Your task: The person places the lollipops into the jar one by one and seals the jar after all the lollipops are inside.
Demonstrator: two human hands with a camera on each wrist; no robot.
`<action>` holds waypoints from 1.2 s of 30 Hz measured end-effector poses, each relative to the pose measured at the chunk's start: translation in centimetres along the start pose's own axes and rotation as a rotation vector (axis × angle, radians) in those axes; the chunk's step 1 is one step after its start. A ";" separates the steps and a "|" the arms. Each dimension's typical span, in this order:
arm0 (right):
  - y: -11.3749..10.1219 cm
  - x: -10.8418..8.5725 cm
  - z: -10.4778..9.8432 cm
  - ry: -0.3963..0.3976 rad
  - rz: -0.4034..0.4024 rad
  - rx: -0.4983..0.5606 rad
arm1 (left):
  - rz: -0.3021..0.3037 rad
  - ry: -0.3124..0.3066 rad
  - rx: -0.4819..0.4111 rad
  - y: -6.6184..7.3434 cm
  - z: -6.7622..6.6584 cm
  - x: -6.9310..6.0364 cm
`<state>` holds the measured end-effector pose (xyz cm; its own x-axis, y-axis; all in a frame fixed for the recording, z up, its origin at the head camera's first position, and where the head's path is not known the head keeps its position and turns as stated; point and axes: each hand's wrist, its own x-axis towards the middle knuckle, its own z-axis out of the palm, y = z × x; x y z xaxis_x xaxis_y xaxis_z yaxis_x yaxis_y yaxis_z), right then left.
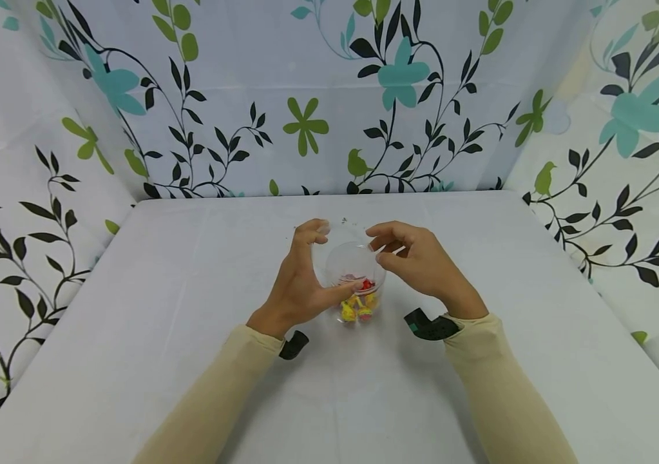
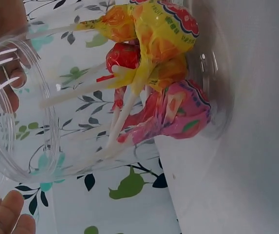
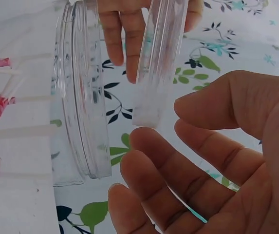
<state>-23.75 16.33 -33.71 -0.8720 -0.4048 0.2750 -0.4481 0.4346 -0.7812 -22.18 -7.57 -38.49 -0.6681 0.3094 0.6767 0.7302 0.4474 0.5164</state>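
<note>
A clear plastic jar (image 2: 49, 112) stands upright on the table with several wrapped lollipops (image 1: 358, 306) inside. In the left wrist view there are yellow lollipops (image 2: 163, 31), a pink one (image 2: 185, 109) and a red one (image 2: 123, 56), sticks toward the mouth. A clear round lid (image 3: 161, 63) hangs just above the jar's rim (image 3: 83, 97), apart from it. My left hand (image 1: 300, 283) holds the lid from the left, its thumb across the front and fingers behind. On the right, my right hand (image 1: 419, 261) pinches the lid's edge between thumb and fingertips.
The white table (image 1: 201, 309) spreads around the jar. Behind it hangs a leaf-patterned curtain (image 1: 248, 77), with more patterned cloth at both sides. A dark band (image 1: 430, 325) sits at the right wrist and another (image 1: 294, 346) at the left.
</note>
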 end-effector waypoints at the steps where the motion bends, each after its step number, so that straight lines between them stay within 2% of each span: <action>1: 0.0 0.0 -0.1 0.007 0.002 -0.005 | -0.028 -0.009 -0.011 0.1 0.1 0.0; 4: 0.2 -0.1 -0.2 0.026 0.026 -0.024 | -0.106 -0.047 -0.044 0.3 0.5 -0.1; 7: 0.2 -0.1 -0.4 0.039 0.057 -0.040 | -0.153 -0.091 -0.049 0.4 0.8 -0.2; 11: 0.3 -0.2 -0.4 0.044 0.078 -0.048 | -0.169 -0.123 -0.038 0.4 1.2 -0.3; 17: 0.4 -0.1 -0.4 0.047 0.087 -0.067 | -0.171 -0.142 -0.033 0.0 1.7 -0.5; 23: 0.3 -0.1 -0.3 0.031 0.083 -0.065 | -0.197 -0.162 -0.020 -0.4 1.9 -0.7; 26: 0.2 -0.1 -0.2 -0.007 0.086 -0.071 | -0.198 -0.172 -0.037 -0.5 1.9 -0.8; 30: 0.3 -0.1 -0.1 -0.117 0.038 -0.088 | -0.205 -0.183 -0.043 -0.6 1.9 -0.9; 33: 0.4 0.0 0.1 -0.195 0.002 -0.085 | -0.225 -0.203 -0.041 -0.6 1.7 -0.9; 36: 0.4 -0.1 0.2 -0.238 0.005 -0.076 | -0.257 -0.235 -0.057 -0.6 1.5 -0.8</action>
<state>-23.79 16.39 -34.18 -0.8076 -0.5764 0.1246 -0.4653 0.4931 -0.7351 -22.30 -6.83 -40.15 -0.8409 0.3803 0.3850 0.5362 0.4901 0.6872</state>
